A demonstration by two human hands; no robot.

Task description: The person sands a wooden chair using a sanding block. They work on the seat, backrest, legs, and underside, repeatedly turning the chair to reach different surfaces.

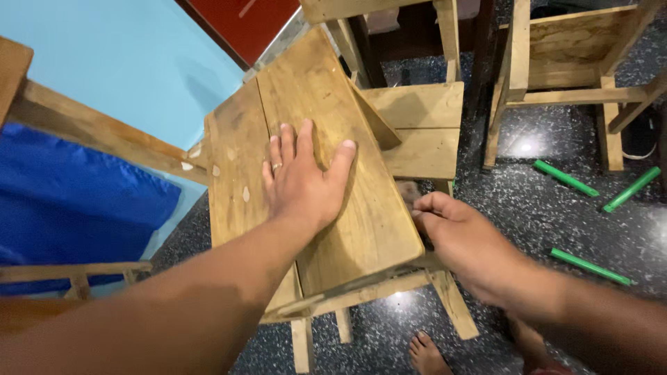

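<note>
I see the wooden stool [313,173] tilted on the dark speckled floor [542,208], my left hand [302,177] pressed flat on its seat, fingers spread, my right hand [462,239] curled loosely beside its edge, near three green sticks [566,178]

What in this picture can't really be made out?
Head view only:
- Right hand: fingertips curl under the wooden stool edge; whether they grip anything is hidden, and it is motion-blurred.
- Stool top beneath the flat left hand: covered.
- Stool legs: hidden by seat and forearms.
- Back chairs: cut off by the top edge.
</note>
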